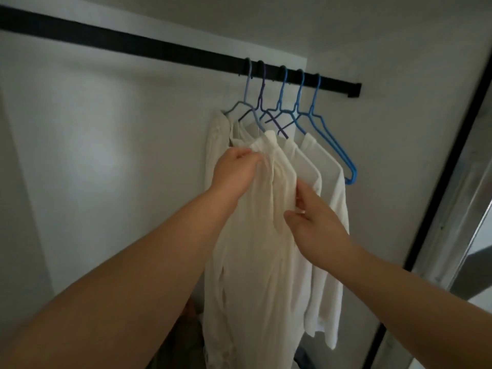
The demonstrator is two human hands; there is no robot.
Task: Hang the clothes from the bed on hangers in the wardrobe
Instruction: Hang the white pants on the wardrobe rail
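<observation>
Reaching into the wardrobe, your left hand (237, 169) pinches the shoulder of the front cream shirt (255, 235) at the centre of the frame, and your right hand (316, 225) grips its other edge lower, so the hands are apart on one garment. This shirt hangs among other white shirts (327, 209) on blue and purple hangers (314, 113), all hooked on the black rail (159, 47) crossing the upper frame. At the right edge stands a mirrored door (452, 209).

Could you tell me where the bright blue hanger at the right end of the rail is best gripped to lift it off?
Grip the blue hanger at its neck, just below the hook, coming from the front right. That side faces open space, and its long arm is bare, while white shirts crowd its left.
</observation>
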